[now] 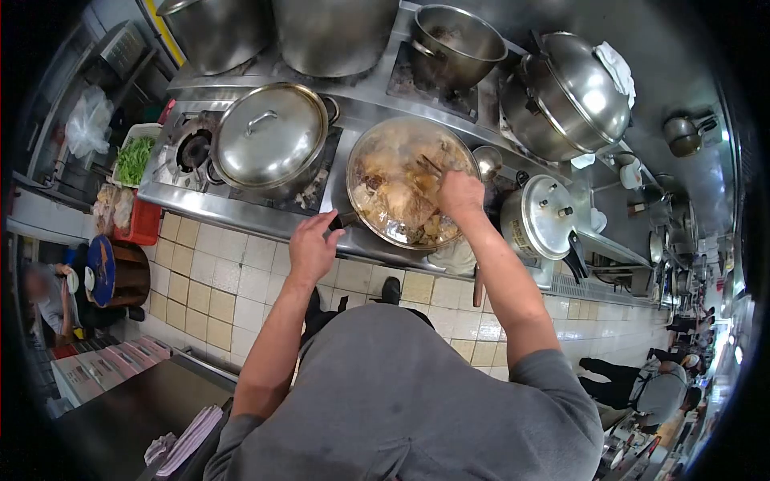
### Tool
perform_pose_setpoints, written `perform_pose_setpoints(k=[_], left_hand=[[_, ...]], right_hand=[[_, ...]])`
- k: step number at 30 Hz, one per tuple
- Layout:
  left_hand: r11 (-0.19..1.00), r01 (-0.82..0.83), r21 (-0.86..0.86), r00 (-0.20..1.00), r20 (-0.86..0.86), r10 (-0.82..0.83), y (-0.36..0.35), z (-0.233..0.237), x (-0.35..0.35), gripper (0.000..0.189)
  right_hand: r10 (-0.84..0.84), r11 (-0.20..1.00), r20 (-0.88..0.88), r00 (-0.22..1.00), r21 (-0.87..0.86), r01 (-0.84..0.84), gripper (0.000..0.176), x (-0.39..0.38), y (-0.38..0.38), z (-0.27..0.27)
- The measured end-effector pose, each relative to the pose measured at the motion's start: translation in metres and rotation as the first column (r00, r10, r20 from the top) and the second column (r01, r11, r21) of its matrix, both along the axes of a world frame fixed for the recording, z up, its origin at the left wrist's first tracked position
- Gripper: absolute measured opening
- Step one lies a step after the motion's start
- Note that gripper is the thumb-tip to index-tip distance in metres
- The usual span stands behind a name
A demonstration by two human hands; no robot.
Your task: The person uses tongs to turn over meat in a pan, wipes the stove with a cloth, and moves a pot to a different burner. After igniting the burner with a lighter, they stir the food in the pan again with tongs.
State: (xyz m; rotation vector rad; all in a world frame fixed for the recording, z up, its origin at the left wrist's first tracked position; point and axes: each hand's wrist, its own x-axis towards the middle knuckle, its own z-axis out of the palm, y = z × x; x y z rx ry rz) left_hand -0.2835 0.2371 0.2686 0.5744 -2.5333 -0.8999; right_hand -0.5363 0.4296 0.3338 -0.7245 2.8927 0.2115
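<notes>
Left grip: my left hand (pixel 311 247) is closed around the pan handle (pixel 340 220).
Right grip: my right hand (pixel 459 196) pinches chopsticks (pixel 431 166).
Location: the pan (pixel 351 180) sits on the stove (pixel 241 212).
Risk: I judge a tilt could spill hot food (pixel 401 202).

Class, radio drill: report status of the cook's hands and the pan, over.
Left hand shut on pan handle. Right hand holds chopsticks in the food. Lidded pot and pressure cooker flank the pan, clear of both hands.
</notes>
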Motion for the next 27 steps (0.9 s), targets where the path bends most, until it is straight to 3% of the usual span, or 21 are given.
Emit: perform_pose_setpoints(k=[3, 5, 6, 9, 10, 12, 13, 15, 18, 19, 21, 22, 24, 26, 27], left_hand=[[1.000, 0.003, 0.015, 1.000, 0.001, -0.003, -0.002, 0.000, -0.001, 0.043], [1.000, -0.001, 0.027, 0.999, 0.037, 0.000, -0.002, 0.004, -0.001, 0.043], [1.000, -0.001, 0.026, 0.999, 0.033, 0.001, -0.002, 0.004, -0.002, 0.043], [0.999, -0.004, 0.047, 0.999, 0.038, 0.002, -0.001, 0.004, -0.002, 0.043], [1.000, -0.002, 0.023, 1.000, 0.026, 0.001, -0.001, 0.003, -0.003, 0.043], [1.000, 0.002, -0.007, 1.000, 0.015, -0.002, 0.000, 0.003, -0.003, 0.043], [1.000, 0.003, -0.009, 1.000, 0.021, -0.002, 0.000, 0.003, -0.004, 0.043], [1.000, 0.005, -0.018, 1.000, 0.028, -0.004, 0.001, 0.004, -0.005, 0.043], [0.999, 0.001, -0.049, 1.000, 0.009, -0.001, 0.001, 0.001, -0.005, 0.043], [0.999, 0.000, -0.051, 1.000, 0.019, 0.001, 0.002, 0.001, -0.005, 0.043], [0.998, 0.001, -0.057, 1.000, 0.031, 0.000, 0.001, 0.000, -0.006, 0.043], [0.998, 0.006, -0.057, 1.000, 0.030, -0.004, 0.001, -0.001, -0.005, 0.043], [0.998, 0.014, -0.060, 0.999, 0.030, -0.013, 0.000, 0.000, -0.005, 0.043], [0.998, 0.016, -0.058, 0.999, 0.031, -0.014, 0.000, 0.001, -0.006, 0.044], [0.998, 0.018, -0.058, 0.999, 0.031, -0.016, -0.001, 0.001, -0.006, 0.044]], right_hand=[[-0.061, 0.995, 0.020, 0.998, -0.072, 0.063, 0.023, -0.010, 0.013, 0.002], [-0.073, 0.962, 0.008, 0.997, -0.264, 0.073, 0.026, -0.019, 0.030, -0.005], [-0.072, 0.961, 0.004, 0.997, -0.266, 0.071, 0.026, -0.029, 0.039, -0.014], [-0.146, 0.718, 0.260, 0.955, -0.636, 0.283, 0.036, -0.064, 0.067, -0.061], [-0.144, 0.715, 0.257, 0.956, -0.640, 0.280, 0.036, -0.071, 0.071, -0.069], [-0.095, 0.498, 0.494, 0.864, -0.728, 0.471, 0.032, -0.076, 0.075, -0.073], [-0.094, 0.493, 0.496, 0.863, -0.730, 0.474, 0.032, -0.079, 0.077, -0.075], [-0.079, 0.389, 0.696, 0.714, -0.638, 0.665, 0.025, -0.080, 0.077, -0.066], [-0.064, 0.334, 0.763, 0.644, -0.591, 0.734, 0.024, -0.077, 0.071, -0.063], [-0.062, 0.331, 0.764, 0.642, -0.591, 0.736, 0.024, -0.075, 0.069, -0.063], [-0.017, 0.539, 0.469, 0.883, -0.740, 0.403, 0.022, -0.068, 0.064, -0.061], [-0.018, 0.536, 0.471, 0.882, -0.740, 0.406, 0.022, -0.069, 0.063, -0.062], [-0.036, 0.664, 0.334, 0.942, -0.697, 0.272, 0.019, -0.076, 0.059, -0.069], [-0.029, 0.538, 0.583, 0.812, -0.676, 0.504, 0.023, -0.087, 0.059, -0.072], [-0.030, 0.537, 0.582, 0.812, -0.676, 0.504, 0.023, -0.089, 0.061, -0.075]])
